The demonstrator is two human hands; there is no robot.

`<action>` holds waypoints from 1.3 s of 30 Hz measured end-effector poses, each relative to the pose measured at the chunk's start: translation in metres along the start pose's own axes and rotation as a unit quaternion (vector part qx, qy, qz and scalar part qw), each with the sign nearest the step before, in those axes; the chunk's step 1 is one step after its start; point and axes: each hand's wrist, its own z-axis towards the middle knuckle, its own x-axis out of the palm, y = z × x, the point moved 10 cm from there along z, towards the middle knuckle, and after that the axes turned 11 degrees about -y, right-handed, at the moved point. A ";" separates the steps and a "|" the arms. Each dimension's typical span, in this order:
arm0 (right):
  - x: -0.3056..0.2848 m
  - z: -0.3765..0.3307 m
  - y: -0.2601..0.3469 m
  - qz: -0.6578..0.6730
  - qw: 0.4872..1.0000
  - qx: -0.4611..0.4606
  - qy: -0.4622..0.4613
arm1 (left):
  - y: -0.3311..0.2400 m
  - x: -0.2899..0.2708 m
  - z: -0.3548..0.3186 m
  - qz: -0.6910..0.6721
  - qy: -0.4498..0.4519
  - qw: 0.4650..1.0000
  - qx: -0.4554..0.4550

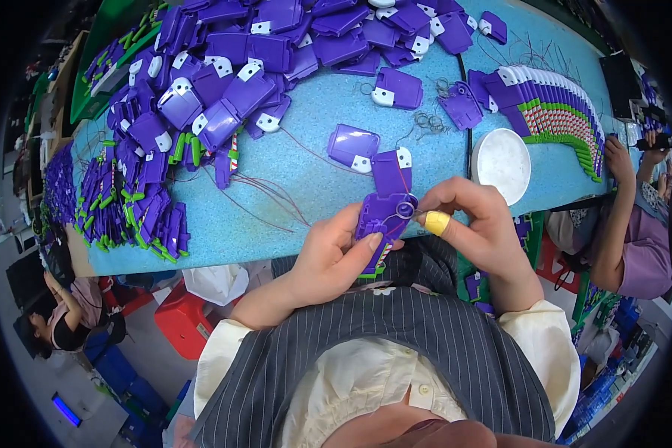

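Note:
My left hand [334, 250] grips a purple plastic toy part [381, 220] with green and striped trim at its lower end, held just off the near edge of the blue table [291, 216]. My right hand [474, 224], with a yellow cover [437, 222] on one fingertip, pinches a small metal ring [408, 210] against the top of that part. Two more purple parts [353, 145] [392, 170] lie on the table just beyond my hands. A thin red wire runs across them.
A large heap of purple parts [239, 67] covers the far left of the table. A neat overlapped row of finished parts [560, 112] lies at the right, next to a white round dish [502, 164]. Loose metal rings [428, 123] lie mid-table. Other people sit at the right [635, 231] and lower left [60, 321].

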 end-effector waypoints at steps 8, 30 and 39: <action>-0.002 -0.009 -0.030 0.164 0.968 0.149 -0.117 | 0.005 -0.006 0.006 0.156 -0.062 0.985 0.039; -0.024 0.288 0.135 0.142 0.975 -0.063 -0.160 | -0.017 -0.061 -0.015 -0.151 -0.092 0.984 0.037; -0.033 0.084 0.051 -0.405 0.885 -0.175 -0.148 | -0.032 -0.105 -0.034 -0.130 -0.195 0.969 0.085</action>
